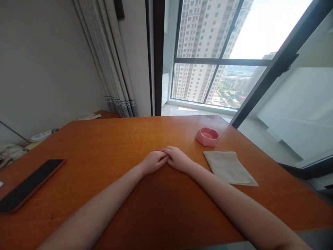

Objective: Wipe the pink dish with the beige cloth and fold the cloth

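Observation:
My left hand (154, 162) and my right hand (179, 159) meet near the middle of the wooden table (109, 139). Their fingers overlap at the tips, the right hand's partly on top of the left's, and some fingertips are hidden there. Both hands lie low on the tabletop with fingers loosely extended, and no object shows in either. Beside my right forearm is a folded beige cloth (231, 166), partly behind the arm. Beyond the cloth stands a pink ashtray (207, 137) with an angular rim, apart from both hands.
A long dark object with a reddish-brown edge (31, 185) lies at the table's left. Behind it, a white remote-like device (41, 135) rests among fabric. A grey curtain (114, 62) hangs past the far edge, next to a window (208, 80) and dark door frame.

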A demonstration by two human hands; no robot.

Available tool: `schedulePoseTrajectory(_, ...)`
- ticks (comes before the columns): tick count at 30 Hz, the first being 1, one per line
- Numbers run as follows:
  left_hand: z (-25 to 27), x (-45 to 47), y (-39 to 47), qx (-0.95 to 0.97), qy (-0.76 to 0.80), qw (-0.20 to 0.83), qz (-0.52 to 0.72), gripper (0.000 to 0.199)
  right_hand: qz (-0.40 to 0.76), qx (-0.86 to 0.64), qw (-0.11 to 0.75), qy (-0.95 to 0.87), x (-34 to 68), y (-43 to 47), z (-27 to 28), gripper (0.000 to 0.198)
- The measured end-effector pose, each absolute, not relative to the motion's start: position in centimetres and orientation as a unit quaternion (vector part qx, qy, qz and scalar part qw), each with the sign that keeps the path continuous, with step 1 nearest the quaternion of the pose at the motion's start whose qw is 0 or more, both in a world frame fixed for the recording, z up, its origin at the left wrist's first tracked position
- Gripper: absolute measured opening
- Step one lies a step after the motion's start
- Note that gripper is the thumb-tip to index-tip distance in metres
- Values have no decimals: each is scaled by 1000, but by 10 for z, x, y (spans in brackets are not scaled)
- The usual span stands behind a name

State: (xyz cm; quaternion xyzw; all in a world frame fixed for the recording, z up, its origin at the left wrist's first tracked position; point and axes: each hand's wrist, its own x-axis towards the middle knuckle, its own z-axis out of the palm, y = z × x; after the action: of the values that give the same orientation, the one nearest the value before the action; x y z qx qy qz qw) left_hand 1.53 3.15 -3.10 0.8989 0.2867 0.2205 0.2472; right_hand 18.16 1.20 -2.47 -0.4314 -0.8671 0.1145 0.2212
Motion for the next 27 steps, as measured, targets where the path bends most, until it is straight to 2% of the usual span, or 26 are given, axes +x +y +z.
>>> schedulePoseTrajectory(3, -30, 12, 36, 882, 315, 265, 230, 30, 5, -500, 222, -837, 201, 12, -5, 24)
schedulePoseTrajectory(6, -30, 8, 41, 864, 343, 279, 243, 30, -123, -642, 296, -697, 237, 13, 13, 33)
schedulePoseTrajectory(9, -30, 6, 44, 858, 340, 290, 254, 32, -204, -716, 280, -606, 278, 13, 17, 39)
schedulePoseTrajectory(14, -32, 7, 41, 879, 329, 254, 233, 29, -104, -773, 173, -601, 317, 17, -3, 41)
schedulePoseTrajectory(17, -32, 7, 40, 888, 321, 238, 228, 27, -76, -764, 142, -625, 325, 22, -14, 33)
schedulePoseTrajectory(23, -31, 9, 37, 896, 313, 201, 242, 26, -91, -714, 182, -670, 314, 25, -13, 20)
schedulePoseTrajectory(27, -22, 14, 28, 898, 313, 47, 305, 43, -72, -603, 211, -766, 263, 12, -3, 11)
